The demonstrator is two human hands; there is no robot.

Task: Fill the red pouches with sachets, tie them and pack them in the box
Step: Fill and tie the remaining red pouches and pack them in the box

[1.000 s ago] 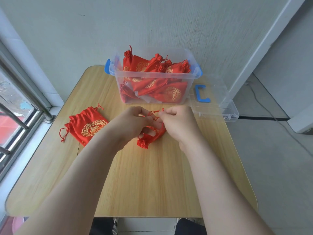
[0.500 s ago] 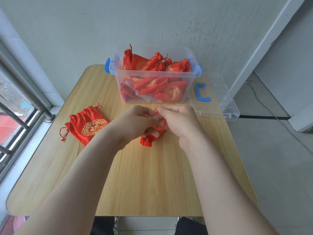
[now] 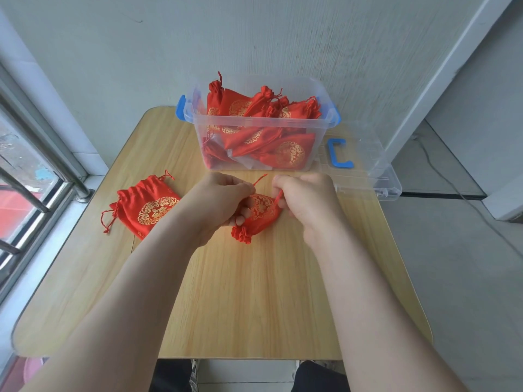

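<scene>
The left hand [image 3: 220,206] and right hand [image 3: 307,200], touching half a second ago, are now slightly apart. Each pinches the drawstring [image 3: 259,180] of a red pouch [image 3: 261,215] at mid-table [image 3: 254,292]. A flat pouch [image 3: 150,210] lies by the left edge and the box [image 3: 325,120] stands at the far edge.
</scene>
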